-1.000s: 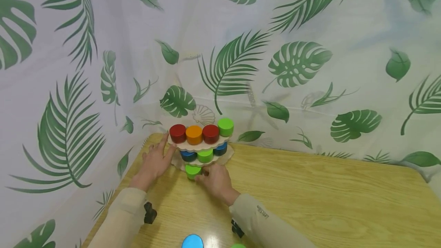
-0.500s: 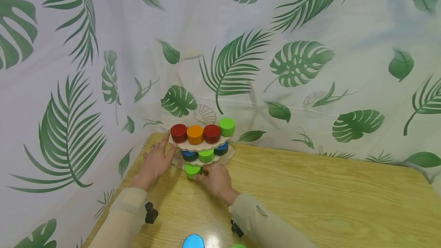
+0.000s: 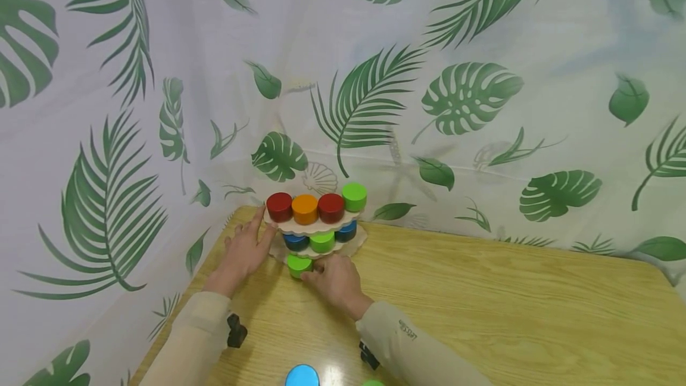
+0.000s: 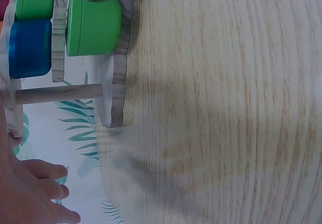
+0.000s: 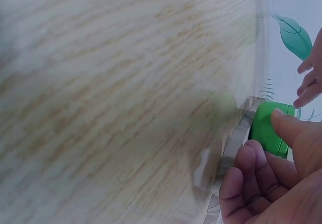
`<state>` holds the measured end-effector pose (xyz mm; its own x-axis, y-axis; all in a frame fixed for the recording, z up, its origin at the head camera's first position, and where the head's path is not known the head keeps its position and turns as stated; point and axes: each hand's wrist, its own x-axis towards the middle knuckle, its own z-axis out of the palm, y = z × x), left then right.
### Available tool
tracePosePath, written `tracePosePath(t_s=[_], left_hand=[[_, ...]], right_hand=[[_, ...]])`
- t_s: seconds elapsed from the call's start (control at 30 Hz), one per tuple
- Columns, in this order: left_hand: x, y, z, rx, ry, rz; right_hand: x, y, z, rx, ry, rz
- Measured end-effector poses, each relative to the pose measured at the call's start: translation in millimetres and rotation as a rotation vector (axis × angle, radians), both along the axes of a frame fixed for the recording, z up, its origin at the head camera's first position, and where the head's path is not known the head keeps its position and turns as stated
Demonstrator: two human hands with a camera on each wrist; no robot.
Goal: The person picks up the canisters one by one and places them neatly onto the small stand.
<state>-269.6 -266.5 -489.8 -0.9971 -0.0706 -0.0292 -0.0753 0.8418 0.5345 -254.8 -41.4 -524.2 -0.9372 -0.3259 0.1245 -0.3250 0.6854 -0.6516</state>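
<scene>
My left hand (image 3: 241,256) rests at the left edge of a pale wooden tiered stand (image 3: 292,229), thumb and index fingertips right at the top tier's rim. In the left wrist view its other fingers (image 4: 48,189) extend loosely beside the stand. My right hand (image 3: 339,283) pinches a small green round tin (image 3: 298,264) at the front of the lowest tier, under the middle one. A lid seam shows on the green tin (image 4: 95,25) in the left wrist view. From the right wrist, the thumb (image 5: 292,126) lies on the tin, with the other fingers curled below.
Red (image 3: 279,208), orange (image 3: 305,209) and green (image 3: 354,196) tins stand on the top tier. Blue (image 3: 296,242) and green (image 3: 323,242) ones fill the middle. A light-blue tin (image 3: 302,376) lies at the near edge of view. Leaf-print cloth (image 3: 375,106) hangs behind the table (image 3: 482,290).
The head view has shifted very slightly, carrying the scene a little rightward. Both hands keep their places at the stand, and the green tin stays between the right fingers.
</scene>
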Motion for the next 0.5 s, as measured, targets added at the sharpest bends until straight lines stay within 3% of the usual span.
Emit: tracePosePath(t_s=[0.27,0.5], left_hand=[[-0.8,-0.2,-0.5,0.000,0.019,-0.003],[-0.4,0.4,0.2,0.004,0.005,-0.004]], right_hand=[[-1.1,-2.7,-0.8,0.014,0.024,0.007],[-2.1,-6.0,-1.8,0.034,-0.036,-0.015]])
